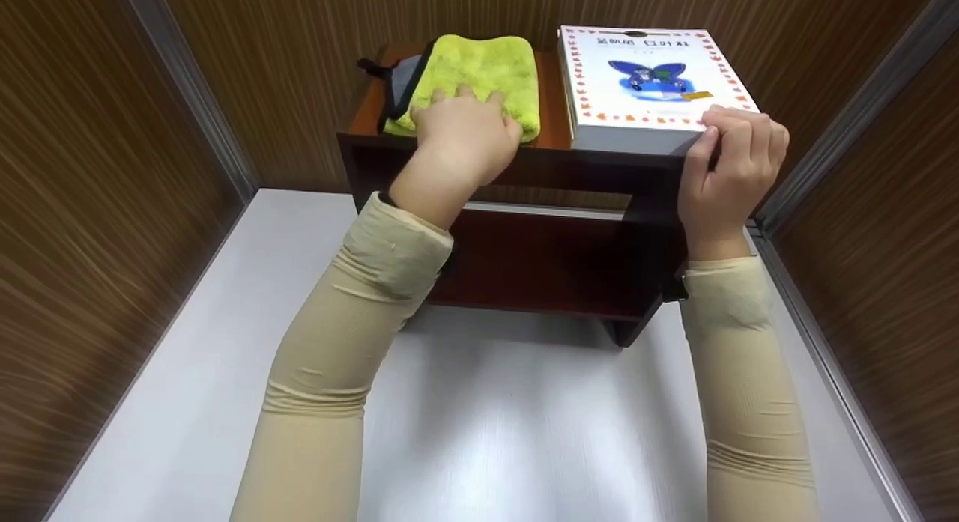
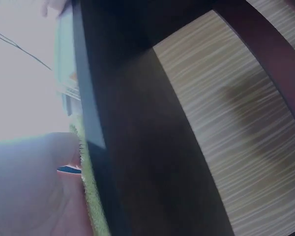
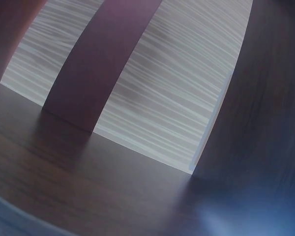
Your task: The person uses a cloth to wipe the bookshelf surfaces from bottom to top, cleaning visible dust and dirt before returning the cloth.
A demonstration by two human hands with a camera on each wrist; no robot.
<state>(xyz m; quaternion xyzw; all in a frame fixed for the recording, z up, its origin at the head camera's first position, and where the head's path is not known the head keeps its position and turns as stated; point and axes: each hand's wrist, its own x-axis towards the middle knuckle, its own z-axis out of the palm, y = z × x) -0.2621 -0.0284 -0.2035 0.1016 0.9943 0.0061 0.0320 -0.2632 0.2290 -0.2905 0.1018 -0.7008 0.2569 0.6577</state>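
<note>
A fluffy yellow-green towel (image 1: 479, 65) with dark edging lies folded on the left part of the brown table top (image 1: 553, 95). My left hand (image 1: 466, 136) rests on its near half, fingers spread over the pile. In the left wrist view the towel's edge (image 2: 90, 191) shows beside that hand (image 2: 34, 191). To the right lies a thick white book (image 1: 599, 110) with a blue butterfly picture and a leaf border. My right hand (image 1: 738, 151) grips the book's near right corner, thumb at the front edge and bent fingers around the corner. The right wrist view does not show the book.
Under the top, the table has a dark red-brown lower shelf (image 1: 539, 263). Wood-grain panels (image 1: 300, 73) stand behind and on both sides, close to the table's right end. The floor (image 1: 479, 417) is white.
</note>
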